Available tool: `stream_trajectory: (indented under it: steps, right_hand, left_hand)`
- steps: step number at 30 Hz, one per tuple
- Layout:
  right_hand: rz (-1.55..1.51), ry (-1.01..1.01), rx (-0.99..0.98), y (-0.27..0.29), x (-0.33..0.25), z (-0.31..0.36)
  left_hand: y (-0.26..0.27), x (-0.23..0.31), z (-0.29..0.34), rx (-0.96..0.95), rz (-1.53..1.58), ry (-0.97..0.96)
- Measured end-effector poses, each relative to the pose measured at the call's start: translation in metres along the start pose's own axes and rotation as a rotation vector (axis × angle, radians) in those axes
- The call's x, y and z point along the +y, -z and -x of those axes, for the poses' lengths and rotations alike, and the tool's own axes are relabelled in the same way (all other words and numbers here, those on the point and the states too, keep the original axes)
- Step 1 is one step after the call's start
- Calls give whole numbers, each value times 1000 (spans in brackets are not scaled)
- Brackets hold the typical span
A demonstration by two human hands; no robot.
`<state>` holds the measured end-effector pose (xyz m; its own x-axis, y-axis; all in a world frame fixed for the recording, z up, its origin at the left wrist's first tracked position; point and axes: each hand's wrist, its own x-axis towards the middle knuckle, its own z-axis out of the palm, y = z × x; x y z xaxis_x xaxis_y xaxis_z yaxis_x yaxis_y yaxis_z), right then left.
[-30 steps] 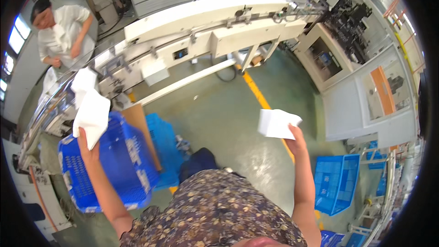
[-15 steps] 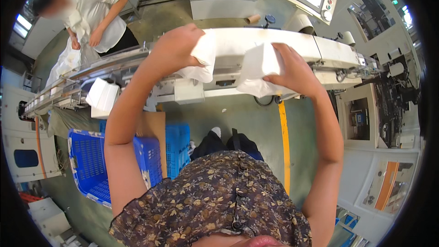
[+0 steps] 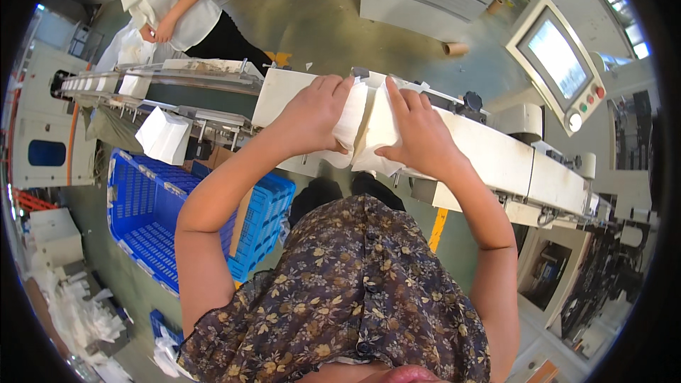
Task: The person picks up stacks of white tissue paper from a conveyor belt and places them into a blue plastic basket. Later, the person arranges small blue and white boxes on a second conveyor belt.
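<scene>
My left hand (image 3: 319, 115) grips a white stack of tissues (image 3: 352, 117), its fingers curled over the far side and its thumb near the bottom. A second white tissue stack (image 3: 377, 130) is in my right hand (image 3: 425, 131), held between the thumb below and the fingers above. The two stacks stand side by side over the cream machine housing (image 3: 489, 149), with only a narrow gap between them. Their lower ends look loose and creased. Whether they rest on the housing I cannot tell.
A white tissue block (image 3: 163, 135) sits beside the conveyor (image 3: 206, 74) on the left. Below are a dark blue crate (image 3: 152, 206) and a lighter blue crate (image 3: 262, 220). A control panel (image 3: 557, 57) rises at right. A person in white (image 3: 174, 0) stands across the conveyor.
Both hands have come together with their tissue stacks, closing the wide space between them. The view has turned, so the control panel and the conveyor sit differently in it.
</scene>
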<state>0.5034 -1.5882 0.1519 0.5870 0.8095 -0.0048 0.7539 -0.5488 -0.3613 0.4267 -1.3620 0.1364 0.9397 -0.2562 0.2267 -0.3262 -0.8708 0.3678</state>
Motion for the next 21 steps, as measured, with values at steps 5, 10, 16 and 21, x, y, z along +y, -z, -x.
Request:
stream_trajectory:
  steps: [5,10,16,21]
  right_hand:
    - [-108,62,-46,2,1,-17]
    - [-89,53,-62,14,-6,-28]
    - [20,-58,-83,23,-23,-30]
    - [117,-83,-102,17,-34,-28]
  left_hand:
    - [10,2,-18,-237,30,143]
    - [8,-14,-15,-88,103,91]
    - [6,-27,-10,-48,164,-43]
    - [7,-34,-4,-34,150,-129]
